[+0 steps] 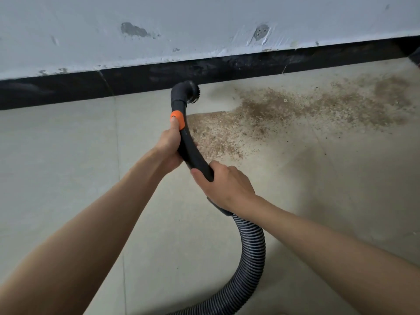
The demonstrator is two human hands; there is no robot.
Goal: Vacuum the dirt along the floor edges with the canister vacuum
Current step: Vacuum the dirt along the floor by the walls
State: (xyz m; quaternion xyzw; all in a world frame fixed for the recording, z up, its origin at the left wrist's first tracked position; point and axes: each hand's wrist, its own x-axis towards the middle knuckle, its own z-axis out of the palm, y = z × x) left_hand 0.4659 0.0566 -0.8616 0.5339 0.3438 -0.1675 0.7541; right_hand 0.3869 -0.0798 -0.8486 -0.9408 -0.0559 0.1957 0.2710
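1. The left hand is gripping the black curved wand of the vacuum from the left side, fingers curling round the tube and out of sight behind it, thumb stretching up along it so its tip is pressing the orange collar.
2. The left forearm is reaching in from the bottom-left corner of the view, nearly straight, the wrist staying in line with the arm.
3. The right hand is holding the lower end of the wand, back of the hand facing up, thumb lying across the tube on the near side and fingers wrapping over and under it (their tips are hidden).
4. The right forearm is coming in from the right edge, the wrist bending slightly inward toward the tube.
5. The round brush nozzle at the wand's angled tip is sitting at the far edge of the floor, right against the black skirting, its bristles pointing right.
6. The ribbed hose is looping from under the right wrist down to the bottom edge of the view.
7. The brown dirt is spreading over the floor to the right of the nozzle, near the skirting, one patch lying just beside the wand.
8. A scuffed pale wall is rising above the skirting.
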